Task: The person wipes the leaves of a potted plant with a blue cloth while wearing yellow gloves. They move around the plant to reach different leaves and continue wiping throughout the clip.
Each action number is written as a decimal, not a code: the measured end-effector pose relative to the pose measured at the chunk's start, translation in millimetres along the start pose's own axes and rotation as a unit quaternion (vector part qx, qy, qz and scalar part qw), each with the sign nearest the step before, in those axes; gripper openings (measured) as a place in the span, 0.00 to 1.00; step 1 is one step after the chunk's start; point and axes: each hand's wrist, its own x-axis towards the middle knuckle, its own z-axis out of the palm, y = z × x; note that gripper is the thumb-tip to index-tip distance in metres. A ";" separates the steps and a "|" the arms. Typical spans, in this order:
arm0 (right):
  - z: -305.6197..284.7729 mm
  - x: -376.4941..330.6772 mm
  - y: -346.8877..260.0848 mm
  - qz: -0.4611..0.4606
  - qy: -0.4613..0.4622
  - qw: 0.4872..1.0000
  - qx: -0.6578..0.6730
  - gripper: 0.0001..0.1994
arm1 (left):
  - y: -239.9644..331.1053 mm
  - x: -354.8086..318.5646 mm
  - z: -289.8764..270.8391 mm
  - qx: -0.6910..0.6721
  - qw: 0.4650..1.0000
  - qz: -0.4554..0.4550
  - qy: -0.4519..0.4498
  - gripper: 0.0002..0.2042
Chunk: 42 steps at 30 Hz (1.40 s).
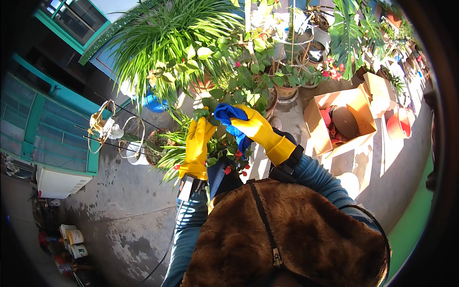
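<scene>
Across the sunlit space stretched a grey concrete floor [158, 201], worn and patchy. On it I saw a person in a brown furry vest [306, 225] with blue sleeves, facing a crowd of potted plants. Biggest among these was a long-bladed green plant [162, 48], spilling outward beyond the hands. Off to the person's right, an open cardboard box [318, 124] held a round brown piece and some red things, with a red pot [398, 125] just beside it. Nearer, a broad-leaved plant [238, 97] spread around the hands. The right hand [262, 129], in a yellow glove, had its fingers closed on a bunched blue cloth [230, 115], which hung down among the leaves. The left hand [195, 148], gloved alike, had its fingers nearly straight and close together, their tips at a green leaf [202, 114]; whether they pinched it, I could not tell. Small red flowers [227, 170] showed below the cloth.
</scene>
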 end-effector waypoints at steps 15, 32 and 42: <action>14.8 -22.2 11.2 0.044 0.008 0.953 -0.298 0.24 | -6.0 16.4 -4.7 -0.018 0.998 0.016 -0.058 0.28; -15.0 -23.3 2.4 -0.083 0.027 0.985 -0.151 0.18 | -17.9 23.7 -25.4 0.136 0.986 0.097 -0.006 0.22; -24.0 -16.3 25.2 -0.079 0.055 0.963 -0.251 0.24 | -12.6 22.3 -31.9 0.107 0.989 -0.025 -0.100 0.34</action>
